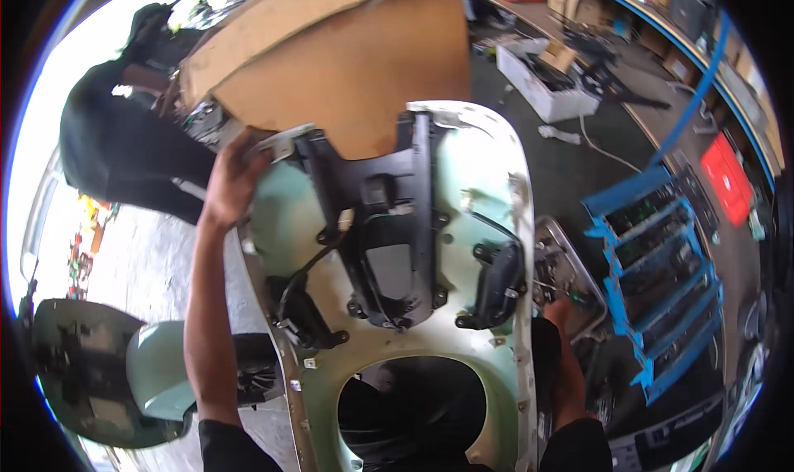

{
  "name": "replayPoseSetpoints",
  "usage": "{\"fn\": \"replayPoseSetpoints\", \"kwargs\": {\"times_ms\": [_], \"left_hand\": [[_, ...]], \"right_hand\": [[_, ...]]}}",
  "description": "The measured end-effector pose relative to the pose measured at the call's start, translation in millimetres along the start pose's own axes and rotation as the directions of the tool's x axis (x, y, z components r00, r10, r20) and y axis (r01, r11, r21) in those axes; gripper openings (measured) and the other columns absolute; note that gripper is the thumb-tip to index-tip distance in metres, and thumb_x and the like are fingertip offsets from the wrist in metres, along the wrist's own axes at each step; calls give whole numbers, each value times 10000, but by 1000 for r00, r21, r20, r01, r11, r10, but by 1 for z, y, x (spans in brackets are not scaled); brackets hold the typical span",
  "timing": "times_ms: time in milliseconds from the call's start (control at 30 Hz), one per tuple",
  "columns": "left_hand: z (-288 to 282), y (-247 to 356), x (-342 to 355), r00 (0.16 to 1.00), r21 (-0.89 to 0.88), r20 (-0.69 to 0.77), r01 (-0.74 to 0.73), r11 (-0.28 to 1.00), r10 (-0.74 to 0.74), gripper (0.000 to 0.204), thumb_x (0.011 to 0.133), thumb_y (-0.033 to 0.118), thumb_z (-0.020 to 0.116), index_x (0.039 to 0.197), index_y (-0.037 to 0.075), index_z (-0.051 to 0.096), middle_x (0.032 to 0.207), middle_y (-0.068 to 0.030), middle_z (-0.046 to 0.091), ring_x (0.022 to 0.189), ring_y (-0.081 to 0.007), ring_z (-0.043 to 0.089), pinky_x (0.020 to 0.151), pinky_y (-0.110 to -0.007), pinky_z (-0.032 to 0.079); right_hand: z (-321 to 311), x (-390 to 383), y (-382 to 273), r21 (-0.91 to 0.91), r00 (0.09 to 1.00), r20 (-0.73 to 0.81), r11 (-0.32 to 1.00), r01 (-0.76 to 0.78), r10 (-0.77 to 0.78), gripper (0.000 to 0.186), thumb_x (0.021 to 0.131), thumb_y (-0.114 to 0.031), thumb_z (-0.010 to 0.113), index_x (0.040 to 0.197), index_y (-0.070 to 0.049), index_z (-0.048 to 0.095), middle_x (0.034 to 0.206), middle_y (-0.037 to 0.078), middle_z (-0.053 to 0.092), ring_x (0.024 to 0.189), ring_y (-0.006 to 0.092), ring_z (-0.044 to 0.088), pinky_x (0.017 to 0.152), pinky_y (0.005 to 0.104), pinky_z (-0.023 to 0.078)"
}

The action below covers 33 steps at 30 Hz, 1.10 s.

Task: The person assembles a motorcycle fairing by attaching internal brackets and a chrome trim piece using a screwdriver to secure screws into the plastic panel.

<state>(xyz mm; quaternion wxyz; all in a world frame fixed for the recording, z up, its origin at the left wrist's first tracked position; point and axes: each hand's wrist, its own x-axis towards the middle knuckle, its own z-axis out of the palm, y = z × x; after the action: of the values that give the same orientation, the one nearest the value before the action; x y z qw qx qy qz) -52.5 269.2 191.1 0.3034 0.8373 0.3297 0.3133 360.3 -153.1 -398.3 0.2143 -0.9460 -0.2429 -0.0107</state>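
My left hand (241, 162) is closed on the upper left edge of a pale green molded panel (447, 162), seen from its inner side. Black brackets (389, 170) and side housings (496, 286) are mounted inside it, with a large opening in the lower part. My right hand (558, 315) is beside the panel's right edge, over a metal tray (587, 277) of small tools or parts; its fingers are curled, but what they hold is too small to make out.
Another person (124, 145) in dark clothing bends at the left, near a tan board (364, 58). Green body parts (161, 360) lie lower left. At the right are blue racks (670, 340), a white foam box (538, 91), shelving and a red case (724, 174).
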Motion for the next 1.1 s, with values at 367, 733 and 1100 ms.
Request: {"fn": "replayPoseSetpoints", "kwargs": {"times_ms": [367,733,1100], "left_hand": [[-2,23,-12,1000,99,18,-2,995,0,306,906,14,599,1204,87,584,908,-71,649,814,-130,571,785,-295,465],[-2,9,-10,985,-7,-16,-169,986,169,230,864,-40,584,1052,-3,711,1045,-149,731,1046,-256,690,951,-365,513],[-13,8,-23,982,63,-86,-162,985,167,249,866,8,606,1097,23,700,1048,-173,720,1028,-289,688,938,-366,507]], "right_hand": [[-366,120,-333,784,876,-456,394,479,-156,111,888,11,717,986,53,685,904,98,709,804,129,673,733,252,553],[-378,40,-608,606,402,-256,179,775,-879,143,784,-157,773,889,-64,753,863,187,674,821,311,678,757,416,529],[-375,27,-620,576,298,-355,44,816,-886,135,792,-171,766,884,-71,771,839,136,717,837,295,656,779,401,532]]}}
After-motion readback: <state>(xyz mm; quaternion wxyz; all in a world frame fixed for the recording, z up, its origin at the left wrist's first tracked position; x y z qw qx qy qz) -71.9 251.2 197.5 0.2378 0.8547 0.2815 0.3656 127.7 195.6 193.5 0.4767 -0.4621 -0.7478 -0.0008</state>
